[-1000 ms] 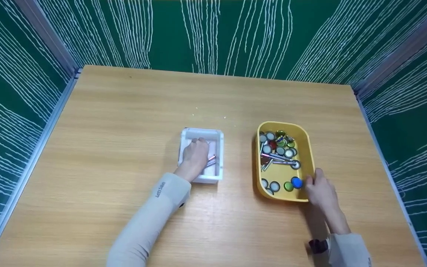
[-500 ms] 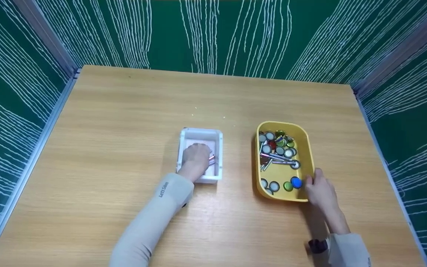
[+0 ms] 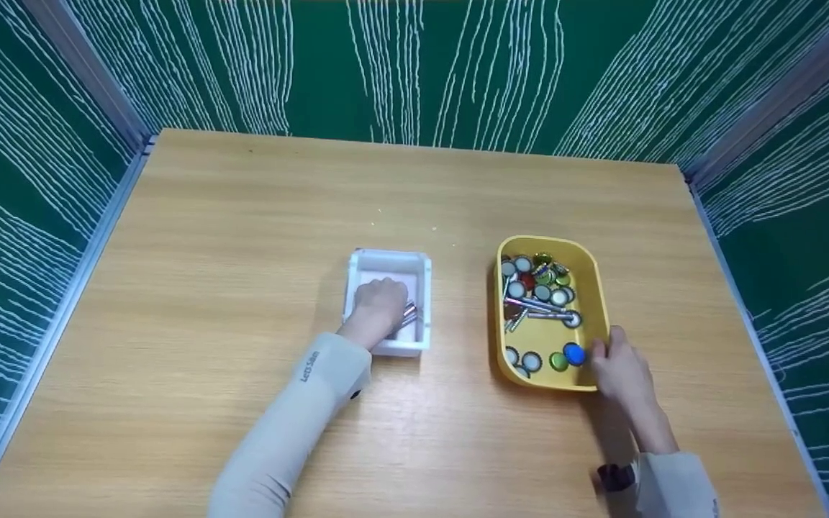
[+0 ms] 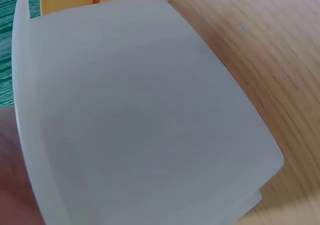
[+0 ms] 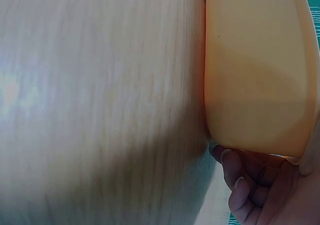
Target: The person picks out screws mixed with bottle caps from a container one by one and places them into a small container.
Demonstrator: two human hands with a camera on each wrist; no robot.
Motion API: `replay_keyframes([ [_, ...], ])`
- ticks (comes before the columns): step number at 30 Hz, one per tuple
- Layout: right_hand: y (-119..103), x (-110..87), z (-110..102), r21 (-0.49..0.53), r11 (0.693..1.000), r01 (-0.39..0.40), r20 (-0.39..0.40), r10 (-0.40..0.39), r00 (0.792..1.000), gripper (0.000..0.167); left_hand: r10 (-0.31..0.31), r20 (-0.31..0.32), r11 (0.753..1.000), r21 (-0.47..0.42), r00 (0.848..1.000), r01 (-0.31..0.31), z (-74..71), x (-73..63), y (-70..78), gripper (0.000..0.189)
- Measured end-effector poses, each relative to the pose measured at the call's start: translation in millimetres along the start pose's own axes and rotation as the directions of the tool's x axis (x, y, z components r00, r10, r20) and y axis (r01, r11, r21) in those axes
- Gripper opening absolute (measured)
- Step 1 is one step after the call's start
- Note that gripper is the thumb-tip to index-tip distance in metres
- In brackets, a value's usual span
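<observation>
My left hand point(image 3: 380, 306) reaches down into a small white plastic bin point(image 3: 424, 302), knuckles up. Its fingertips are hidden, so I cannot tell whether they pinch anything. Slim silver metal rods point(image 3: 409, 314) lie in the bin right beside the hand. At the near right corner of a yellow tub point(image 3: 594, 288), my right hand point(image 3: 624, 367) grips the wall, thumb at the rim and fingers curled outside and below, as the right wrist view shows. The tub holds several bottle caps point(image 3: 532, 361), silver, green, red and blue, plus silver metal rods point(image 3: 537, 306).
Both containers stand on a wooden table point(image 3: 242, 216), with a gap between them. Small white specks point(image 3: 435, 228) lie behind the bin. Green panels point(image 3: 342, 72) with white wavy lines enclose the table at the back and sides.
Inside the bin my left hand has drawn slightly nearer and its knuckles have shifted; the rods beside it have moved a little. My right hand keeps its grip on the tub.
</observation>
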State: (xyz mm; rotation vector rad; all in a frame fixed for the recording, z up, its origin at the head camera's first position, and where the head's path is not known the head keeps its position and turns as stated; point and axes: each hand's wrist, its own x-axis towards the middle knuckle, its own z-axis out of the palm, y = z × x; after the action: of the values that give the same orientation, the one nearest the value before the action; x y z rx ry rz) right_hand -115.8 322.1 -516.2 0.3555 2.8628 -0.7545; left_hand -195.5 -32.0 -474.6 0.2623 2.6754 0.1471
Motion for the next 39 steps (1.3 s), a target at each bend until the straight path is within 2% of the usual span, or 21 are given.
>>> replay_keyframes([
  [5, -0.5, 1.4, -0.8, -0.009, 1.000, 0.012, -0.008, -0.012, 1.000, 0.035, -0.002, -0.040, 1.000, -0.001, 0.999, 0.002, -6.0, 0.8, 0.1, 0.016],
  [8, -1.1, 1.8, -0.9, -0.008, 1.000, 0.011, -0.004, -0.011, 1.000, 0.035, -0.031, -0.127, 0.999, -0.013, 0.991, 0.029, -14.1, 1.9, -0.2, 0.015],
  [12, -0.9, 1.6, -0.5, -0.004, 1.000, 0.011, -0.007, -0.011, 1.000, 0.035, -0.064, -0.250, 0.998, -0.039, 0.966, 0.056, -29.7, 2.4, 2.6, 0.013],
  [16, -0.7, 1.5, -0.8, -0.001, 1.000, 0.009, -0.002, -0.009, 1.000, 0.036, -0.055, -0.362, 0.998, -0.042, 0.931, 0.042, -42.0, 1.2, 12.3, 0.026],
  [19, -0.4, 1.1, -0.9, 0.001, 1.000, 0.003, 0.004, -0.003, 1.000, 0.038, -0.021, -0.463, 0.999, -0.036, 0.886, 0.005, -45.8, -0.8, 24.8, 0.031],
  [21, -0.3, 0.5, -0.9, 0.002, 1.000, 0.000, 0.007, 0.000, 1.000, 0.038, 0.022, -0.524, 0.999, -0.022, 0.852, -0.039, -46.6, -2.2, 35.4, 0.035],
  [22, 0.0, 0.3, -0.8, 0.003, 1.000, -0.002, 0.008, 0.002, 1.000, 0.038, 0.050, -0.539, 0.998, 0.002, 0.841, -0.059, -47.0, -3.5, 41.4, 0.037],
  [23, 0.2, 0.2, -0.7, 0.004, 1.000, -0.005, 0.010, 0.005, 1.000, 0.038, 0.085, -0.547, 0.996, 0.029, 0.833, -0.082, -47.0, -4.8, 47.7, 0.039],
  [25, 0.2, -0.1, -0.6, 0.008, 1.000, -0.010, 0.015, 0.010, 1.000, 0.038, 0.168, -0.536, 0.986, 0.107, 0.827, -0.131, -45.9, -7.1, 60.4, 0.041],
  [28, -0.1, -0.3, -0.3, 0.009, 1.000, -0.009, 0.014, 0.008, 1.000, 0.037, 0.279, -0.477, 0.959, 0.181, 0.833, -0.217, -40.9, -10.0, 78.9, 0.042],
  [30, -0.3, -0.5, -0.2, 0.003, 1.000, 0.003, 0.008, -0.003, 1.000, 0.037, 0.328, -0.444, 0.943, 0.206, 0.834, -0.262, -35.3, -11.1, 90.0, 0.042],
  [33, -0.1, -0.5, -0.1, -0.009, 1.000, 0.018, -0.001, -0.018, 1.000, 0.037, 0.361, -0.423, 0.932, 0.205, 0.831, -0.300, -26.1, -11.7, 103.8, 0.044],
  [39, 0.1, -0.5, -0.9, -0.017, 1.000, 0.005, 0.007, -0.005, 1.000, 0.039, 0.372, -0.427, 0.927, 0.225, 0.824, -0.301, -7.5, -8.5, 126.3, 0.045],
])
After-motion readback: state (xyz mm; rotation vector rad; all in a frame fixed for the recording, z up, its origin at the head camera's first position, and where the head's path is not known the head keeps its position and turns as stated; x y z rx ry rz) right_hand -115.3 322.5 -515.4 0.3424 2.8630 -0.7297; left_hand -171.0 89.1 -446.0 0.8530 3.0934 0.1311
